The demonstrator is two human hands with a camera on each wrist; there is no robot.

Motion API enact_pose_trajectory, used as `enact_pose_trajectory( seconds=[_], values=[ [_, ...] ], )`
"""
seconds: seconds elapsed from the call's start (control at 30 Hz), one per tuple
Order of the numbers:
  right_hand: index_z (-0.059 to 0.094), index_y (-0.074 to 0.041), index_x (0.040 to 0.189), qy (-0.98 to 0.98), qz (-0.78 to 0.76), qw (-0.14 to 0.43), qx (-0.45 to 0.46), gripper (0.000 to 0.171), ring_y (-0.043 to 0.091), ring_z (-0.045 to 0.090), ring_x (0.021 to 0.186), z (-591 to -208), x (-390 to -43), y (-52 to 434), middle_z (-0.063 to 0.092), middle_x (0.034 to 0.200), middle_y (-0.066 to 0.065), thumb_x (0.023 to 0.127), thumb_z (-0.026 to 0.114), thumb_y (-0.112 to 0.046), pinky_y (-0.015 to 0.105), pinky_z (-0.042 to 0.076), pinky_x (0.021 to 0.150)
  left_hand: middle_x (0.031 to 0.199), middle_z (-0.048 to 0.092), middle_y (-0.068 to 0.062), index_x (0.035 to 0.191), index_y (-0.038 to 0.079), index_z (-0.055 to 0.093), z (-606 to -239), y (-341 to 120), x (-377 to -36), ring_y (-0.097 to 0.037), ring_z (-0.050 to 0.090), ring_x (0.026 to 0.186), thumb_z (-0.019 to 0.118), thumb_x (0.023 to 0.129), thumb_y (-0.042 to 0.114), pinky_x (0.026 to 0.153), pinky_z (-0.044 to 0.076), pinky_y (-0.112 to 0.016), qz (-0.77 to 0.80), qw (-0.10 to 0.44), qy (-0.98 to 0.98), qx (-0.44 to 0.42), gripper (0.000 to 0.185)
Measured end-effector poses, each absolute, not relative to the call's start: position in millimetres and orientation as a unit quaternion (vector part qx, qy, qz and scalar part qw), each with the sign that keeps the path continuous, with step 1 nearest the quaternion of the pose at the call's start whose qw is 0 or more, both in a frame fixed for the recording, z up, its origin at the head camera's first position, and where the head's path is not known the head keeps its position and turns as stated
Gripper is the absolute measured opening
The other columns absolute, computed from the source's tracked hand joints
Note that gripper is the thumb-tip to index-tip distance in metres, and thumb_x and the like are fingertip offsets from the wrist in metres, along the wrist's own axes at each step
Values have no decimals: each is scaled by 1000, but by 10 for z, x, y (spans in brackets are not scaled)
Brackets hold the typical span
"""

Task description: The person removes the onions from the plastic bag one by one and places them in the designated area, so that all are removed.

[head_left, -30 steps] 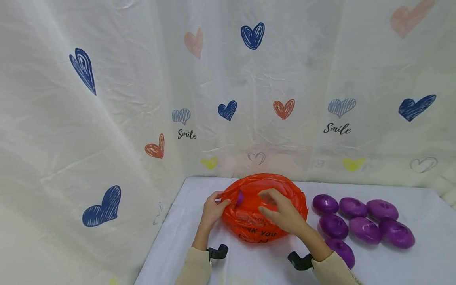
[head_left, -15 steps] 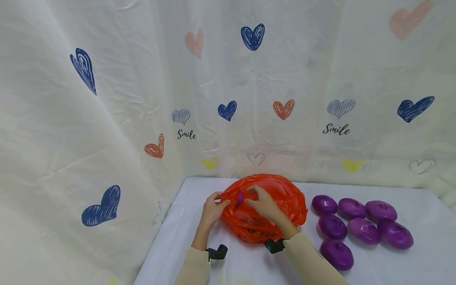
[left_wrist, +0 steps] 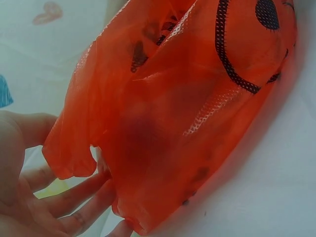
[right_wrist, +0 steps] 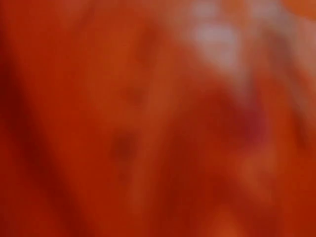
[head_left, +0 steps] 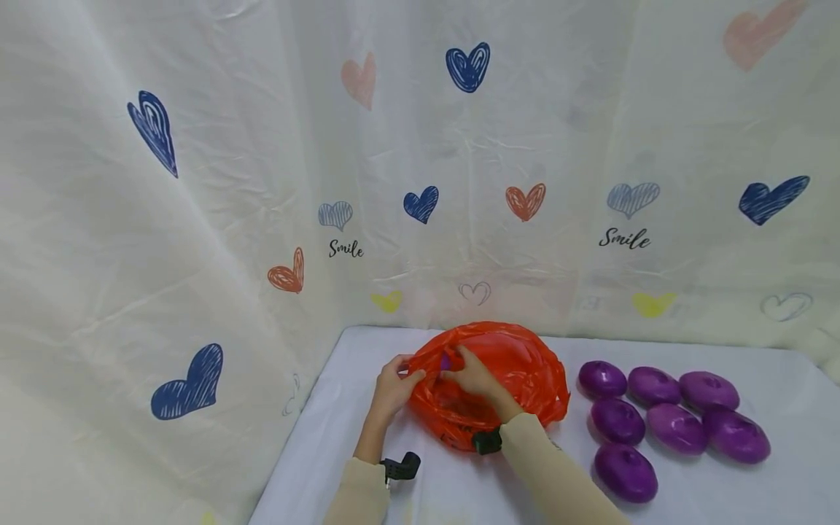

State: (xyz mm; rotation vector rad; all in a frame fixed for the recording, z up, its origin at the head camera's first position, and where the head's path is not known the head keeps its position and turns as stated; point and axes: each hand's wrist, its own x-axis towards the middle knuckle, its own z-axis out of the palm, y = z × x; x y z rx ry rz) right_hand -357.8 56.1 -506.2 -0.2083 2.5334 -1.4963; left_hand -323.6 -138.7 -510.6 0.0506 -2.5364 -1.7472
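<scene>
A red plastic bag (head_left: 518,357) lies on the table with its mouth facing up. My left hand (head_left: 391,386) grips the left edge of its rim; in the left wrist view the fingers (left_wrist: 81,197) lie at the crumpled edge. Reaching into the mouth, my right hand (head_left: 475,375) has thumb and forefinger on either side of a purple thing (head_left: 445,362). Most of that thing is hidden by the bag, and I cannot tell whether the fingers press on it. The right wrist view is a red blur with a purple patch (right_wrist: 252,123).
Several glossy purple ovals, shaped like onions, stand to the right of the bag, the nearest oval (head_left: 625,472) towards the front. Beneath everything is a white-covered table (head_left: 459,496). A white curtain (head_left: 577,146) printed with hearts hangs behind and to the left.
My right hand has moved left and down into the bag, towards the purple thing inside. The left hand keeps its place on the rim, and the purple ovals stay where they were.
</scene>
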Motion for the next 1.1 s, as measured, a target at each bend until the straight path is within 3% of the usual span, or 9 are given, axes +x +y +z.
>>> enact_pose_trajectory(
  seconds=[0.27, 0.63, 1.1],
  values=[
    [41, -10, 152, 842, -525, 84, -93, 67, 38, 49, 135, -5099, -3589, 504, 49, 152, 15, 94, 73, -15, 63, 38, 114, 132, 64, -12, 131, 17, 65, -5122, -1384, -3243, -26, 64, 111, 69, 97, 25, 95, 59, -45, -570, 23, -821, 12, 34],
    [37, -8, 143, 852, -512, 65, -90, 64, 36, 50, 124, -5158, -3632, 433, 52, 141, 18, 91, 75, -8, 60, 42, 113, 130, 66, -11, 131, 16, 64, -5141, -1408, -3256, -24, 66, 108, 68, 97, 24, 94, 59, -44, -570, 22, -821, 5, 34],
    [39, -9, 152, 869, -482, 90, -64, 74, 39, 50, 131, -5113, -3584, 422, 49, 148, 18, 90, 78, -19, 63, 43, 110, 129, 67, -11, 131, 15, 64, -5123, -1388, -3237, -25, 65, 108, 68, 97, 25, 94, 59, -46, -557, 25, -830, 9, 36]
  ],
)
